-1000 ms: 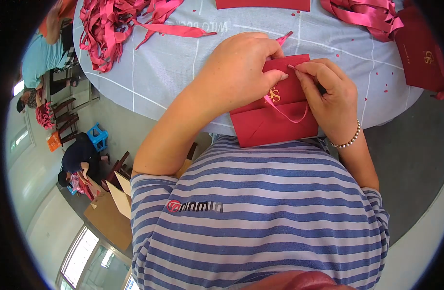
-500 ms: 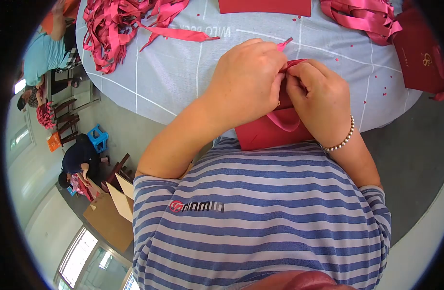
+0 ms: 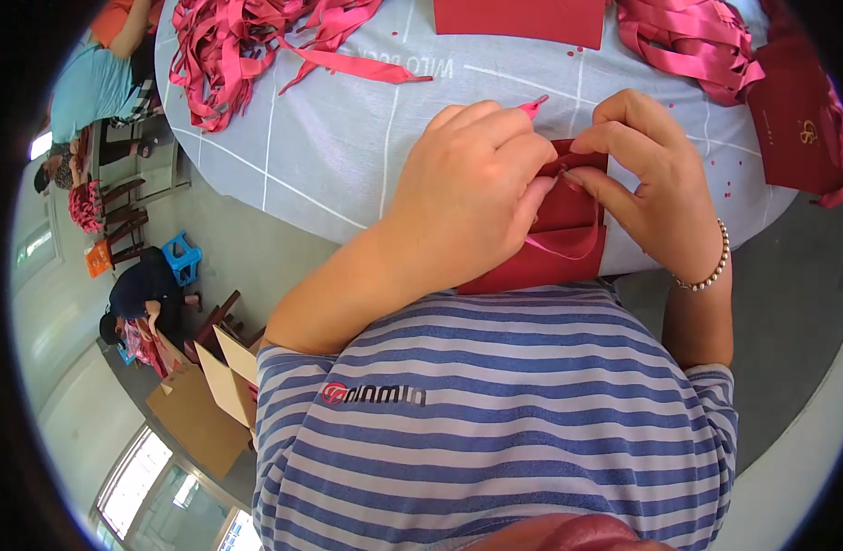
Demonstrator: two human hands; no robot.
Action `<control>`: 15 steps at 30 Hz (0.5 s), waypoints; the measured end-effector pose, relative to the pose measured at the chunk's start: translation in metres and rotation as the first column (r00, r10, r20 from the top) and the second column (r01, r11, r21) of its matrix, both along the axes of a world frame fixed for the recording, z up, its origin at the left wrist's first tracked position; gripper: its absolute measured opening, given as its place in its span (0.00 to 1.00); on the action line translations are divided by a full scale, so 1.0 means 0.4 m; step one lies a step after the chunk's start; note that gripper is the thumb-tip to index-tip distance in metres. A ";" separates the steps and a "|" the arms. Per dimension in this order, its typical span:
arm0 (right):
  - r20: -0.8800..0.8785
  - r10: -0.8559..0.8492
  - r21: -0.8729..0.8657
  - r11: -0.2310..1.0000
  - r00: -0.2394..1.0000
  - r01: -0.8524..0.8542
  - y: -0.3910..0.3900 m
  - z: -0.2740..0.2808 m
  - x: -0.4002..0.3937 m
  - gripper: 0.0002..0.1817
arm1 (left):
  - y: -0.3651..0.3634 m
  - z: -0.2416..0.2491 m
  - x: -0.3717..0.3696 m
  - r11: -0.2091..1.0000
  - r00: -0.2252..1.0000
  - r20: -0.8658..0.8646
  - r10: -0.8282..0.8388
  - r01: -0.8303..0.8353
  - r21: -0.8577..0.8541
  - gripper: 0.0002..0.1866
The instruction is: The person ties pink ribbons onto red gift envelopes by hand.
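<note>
A dark red paper gift bag (image 3: 555,274) lies at the table's near edge, against the striped shirt. A pink ribbon loop (image 3: 582,246) hangs across it. My left hand (image 3: 481,179) is closed at the bag's upper edge, thumb and forefinger pinching the ribbon there. Above its knuckles pokes a pink ribbon end with a dark tip (image 3: 533,106). My right hand (image 3: 646,174), with a beaded bracelet at the wrist, has thumb and forefinger bent around the bag's edge beside the left fingertips. The thumb tip meets a small ribbon end; part of this contact is hidden.
Heaps of pink ribbons (image 3: 224,55) lie at far left and far right on the grey-white tablecloth (image 3: 320,138). More red bags (image 3: 522,18) sit at the back and at the right edge (image 3: 798,133). Other people, a blue stool (image 3: 181,257) and cardboard boxes (image 3: 201,418) are leftward.
My right hand has shifted right and spread its thumb and forefinger slightly. More of the bag shows between the hands. My left hand has moved slightly downward in the view.
</note>
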State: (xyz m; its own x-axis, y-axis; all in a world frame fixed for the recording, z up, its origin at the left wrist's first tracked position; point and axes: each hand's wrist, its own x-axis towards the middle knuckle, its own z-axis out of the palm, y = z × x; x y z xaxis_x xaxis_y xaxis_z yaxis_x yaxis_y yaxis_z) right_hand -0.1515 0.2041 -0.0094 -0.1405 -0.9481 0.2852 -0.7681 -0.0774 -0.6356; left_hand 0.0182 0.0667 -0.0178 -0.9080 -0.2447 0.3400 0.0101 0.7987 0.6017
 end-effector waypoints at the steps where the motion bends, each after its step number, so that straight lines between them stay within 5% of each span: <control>1: -0.001 0.003 -0.003 1.000 1.000 -0.003 -0.002 0.000 0.003 0.15 | 0.002 0.001 0.002 1.000 1.000 -0.016 0.012 -0.013 -0.020 0.11; 5: -0.034 -0.011 -0.045 0.999 0.999 0.009 -0.006 0.009 0.005 0.11 | 0.010 -0.009 0.013 0.993 0.996 -0.091 0.009 -0.019 -0.118 0.11; 8: 0.198 0.030 0.042 0.998 0.980 -0.039 -0.015 0.028 -0.022 0.07 | 0.017 -0.013 0.018 0.983 0.993 -0.116 -0.024 0.003 -0.184 0.12; 15: 0.316 0.242 0.413 0.836 0.917 -0.362 -0.097 0.047 -0.094 0.08 | 0.028 0.000 0.009 0.971 0.991 -0.124 -0.051 0.020 -0.238 0.11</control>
